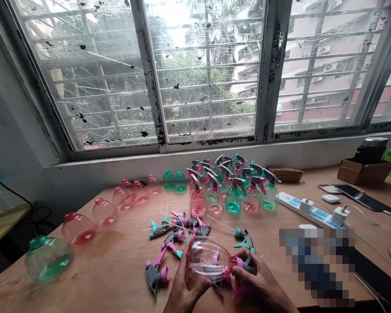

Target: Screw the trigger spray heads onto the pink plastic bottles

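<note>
A clear pink spray bottle (208,260) lies on its side between my two hands, just above the table's front part. My left hand (187,278) is wrapped round its base end. At the neck, my right hand (256,274) closes on the pink collar and grey-and-pink spray head (237,262); the palm hides part of the head. Beneath and behind the bottle lie several loose spray heads with thin tubes, among them a grey-and-pink one (157,274) left of my left hand and a grey-and-green one (244,238) just beyond my right hand.
Headless bottles line the left edge, from a green one (48,259) in front to pink ones (104,213) farther back. Bottles with spray heads (233,200) stand grouped at the back. On the right are a power strip (313,211), phones (365,198) and a cardboard box (361,170).
</note>
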Tool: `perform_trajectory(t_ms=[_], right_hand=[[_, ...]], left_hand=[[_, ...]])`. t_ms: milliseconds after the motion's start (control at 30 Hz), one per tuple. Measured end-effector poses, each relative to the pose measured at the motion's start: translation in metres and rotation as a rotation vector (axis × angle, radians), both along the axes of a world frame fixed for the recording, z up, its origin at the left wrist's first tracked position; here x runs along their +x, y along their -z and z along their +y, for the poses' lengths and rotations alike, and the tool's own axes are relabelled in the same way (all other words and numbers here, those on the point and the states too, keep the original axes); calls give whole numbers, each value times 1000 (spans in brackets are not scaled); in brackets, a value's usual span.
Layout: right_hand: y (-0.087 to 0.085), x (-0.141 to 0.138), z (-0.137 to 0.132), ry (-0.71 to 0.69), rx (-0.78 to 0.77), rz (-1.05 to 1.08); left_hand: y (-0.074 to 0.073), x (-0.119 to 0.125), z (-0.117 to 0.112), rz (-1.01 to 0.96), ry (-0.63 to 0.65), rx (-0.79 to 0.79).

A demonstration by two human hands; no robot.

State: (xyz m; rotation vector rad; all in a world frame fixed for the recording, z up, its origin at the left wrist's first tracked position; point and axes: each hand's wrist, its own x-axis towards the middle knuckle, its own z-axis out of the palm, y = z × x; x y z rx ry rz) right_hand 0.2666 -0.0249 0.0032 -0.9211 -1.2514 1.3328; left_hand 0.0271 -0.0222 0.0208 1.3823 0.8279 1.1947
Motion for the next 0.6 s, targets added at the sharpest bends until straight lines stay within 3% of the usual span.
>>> perform_trajectory(t_ms=[100,333,600], right_hand=[[1,-1,1,53,-21,29],[-1,-3,2,61,-14,61],[2,0,1,66,-10,59]], left_hand=[[3,0,1,33,1,30],[33,-2,10,91,-51,120],[14,-4,3,220,-26,109]])
